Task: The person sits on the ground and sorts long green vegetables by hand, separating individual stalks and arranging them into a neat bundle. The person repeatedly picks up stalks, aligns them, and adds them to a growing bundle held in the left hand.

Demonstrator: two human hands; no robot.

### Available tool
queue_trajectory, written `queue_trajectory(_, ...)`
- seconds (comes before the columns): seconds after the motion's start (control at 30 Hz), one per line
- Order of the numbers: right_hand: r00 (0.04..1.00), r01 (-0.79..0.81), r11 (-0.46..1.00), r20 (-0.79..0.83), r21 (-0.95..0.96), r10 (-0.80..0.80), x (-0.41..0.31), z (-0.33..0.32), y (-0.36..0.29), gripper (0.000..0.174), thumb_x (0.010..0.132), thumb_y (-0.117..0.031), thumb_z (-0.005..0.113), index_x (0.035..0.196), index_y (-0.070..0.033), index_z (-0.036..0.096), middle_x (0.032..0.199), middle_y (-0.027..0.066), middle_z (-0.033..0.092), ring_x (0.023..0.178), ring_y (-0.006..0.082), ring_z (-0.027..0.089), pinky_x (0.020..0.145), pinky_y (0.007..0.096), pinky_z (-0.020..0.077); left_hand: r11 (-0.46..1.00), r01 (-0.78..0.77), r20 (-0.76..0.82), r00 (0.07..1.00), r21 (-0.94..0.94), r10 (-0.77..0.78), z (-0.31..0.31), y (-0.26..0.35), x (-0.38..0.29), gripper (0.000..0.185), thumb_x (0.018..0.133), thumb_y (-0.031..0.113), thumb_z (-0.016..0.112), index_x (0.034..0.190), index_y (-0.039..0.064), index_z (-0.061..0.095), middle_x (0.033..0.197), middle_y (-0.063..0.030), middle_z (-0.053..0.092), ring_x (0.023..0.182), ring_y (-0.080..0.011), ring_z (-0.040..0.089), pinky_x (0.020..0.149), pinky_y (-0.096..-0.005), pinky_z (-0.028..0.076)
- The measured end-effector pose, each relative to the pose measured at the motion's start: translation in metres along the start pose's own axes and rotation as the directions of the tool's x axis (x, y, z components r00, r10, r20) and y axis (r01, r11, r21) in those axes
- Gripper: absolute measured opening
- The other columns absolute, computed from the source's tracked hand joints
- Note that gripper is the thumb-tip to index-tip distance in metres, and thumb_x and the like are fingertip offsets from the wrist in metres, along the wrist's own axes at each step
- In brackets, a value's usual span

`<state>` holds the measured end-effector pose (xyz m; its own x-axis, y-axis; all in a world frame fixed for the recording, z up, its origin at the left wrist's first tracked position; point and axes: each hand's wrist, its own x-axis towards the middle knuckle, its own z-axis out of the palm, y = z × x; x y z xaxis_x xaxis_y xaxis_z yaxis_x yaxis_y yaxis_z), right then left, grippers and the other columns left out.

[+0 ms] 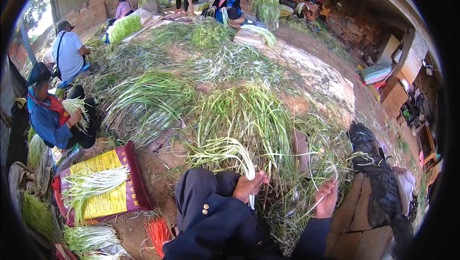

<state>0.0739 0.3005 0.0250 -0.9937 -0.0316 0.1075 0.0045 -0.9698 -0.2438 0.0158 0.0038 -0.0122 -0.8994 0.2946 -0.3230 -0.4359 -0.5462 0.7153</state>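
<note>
My left hand (248, 187) grips a bundle of long pale stalks (244, 154), whose yellow-green tips droop to the left. To the right, my right hand (326, 197) pinches a thin stalk (313, 205) with a strip of leaf curling above the fingers. Between and beyond both hands spreads a heap of uncleaned green stalks (248, 116), brown at their lower ends. On the left, white-stemmed stalks (97, 184) lie across a yellow and purple printed sack (138, 188). More trimmed stalks (91, 238) rest on the ground below it.
Red plastic strips (157, 232) lie beside my knee. Bricks (348, 202) and black netting (377, 173) border my right side. A person in a blue jacket (50, 119) sits at left holding stalks; several others work farther back. Leaf litter (230, 62) covers the ground ahead.
</note>
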Motion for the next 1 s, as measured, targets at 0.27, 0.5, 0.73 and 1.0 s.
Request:
queue_trajectory(0.27, 0.971, -0.217, 0.305, -0.236, -0.927, -0.028, 0.017, 0.002, 0.091, 0.03, 0.098, -0.021, 0.058, 0.116, 0.002, 0.063, 0.094, 0.0044, 0.067, 0.08, 0.0087, 0.061, 0.072, 0.023, 0.0505, 0.972, -0.107, -0.108, 0.985, 0.209, 0.131, 0.001, -0.006, 0.002, 0.026, 0.091, 0.029, 0.068, 0.095, 0.003, 0.066, 0.065, 0.0007, 0.057, 0.044, -0.0038, 0.04, 0.04, -0.0234, 0.03)
queue_trajectory(0.5, 0.978, -0.031, -0.081, -0.014, -0.996, -0.208, 0.014, 0.016, 0.144, 0.02, 0.09, -0.009, 0.067, 0.105, 0.004, 0.067, 0.082, 0.0075, 0.066, 0.064, 0.0109, 0.059, 0.06, 0.0248, 0.0474, 0.98, 0.001, -0.023, 1.0, 0.199, 0.004, 0.001, -0.008, 0.002, 0.022, 0.092, 0.022, 0.067, 0.099, 0.002, 0.065, 0.074, -0.0016, 0.06, 0.045, -0.0036, 0.039, 0.04, -0.0204, 0.028)
queue_trajectory(0.73, 0.943, 0.184, -0.339, 0.263, -0.923, -0.204, 0.012, 0.016, 0.149, 0.011, 0.089, -0.007, 0.066, 0.091, 0.003, 0.064, 0.074, 0.0128, 0.059, 0.06, 0.0202, 0.056, 0.056, 0.0317, 0.0446, 0.984, 0.078, 0.012, 0.997, 0.158, -0.081, -0.002, -0.005, 0.004, 0.017, 0.093, 0.019, 0.066, 0.098, 0.004, 0.065, 0.079, -0.0021, 0.063, 0.045, -0.003, 0.037, 0.041, -0.0205, 0.03)
queue_trajectory(1.0, 0.967, -0.092, -0.343, -0.002, -0.935, -0.256, -0.025, -0.035, 0.117, 0.032, 0.093, -0.018, 0.063, 0.072, 0.003, 0.052, 0.061, 0.0107, 0.045, 0.052, 0.0212, 0.041, 0.052, 0.0352, 0.0357, 0.991, -0.044, 0.091, 0.994, -0.126, 0.056, -0.002, 0.003, 0.004, 0.014, 0.098, 0.02, 0.057, 0.101, 0.007, 0.058, 0.094, -0.0074, 0.065, 0.046, -0.0015, 0.033, 0.044, -0.0187, 0.032)
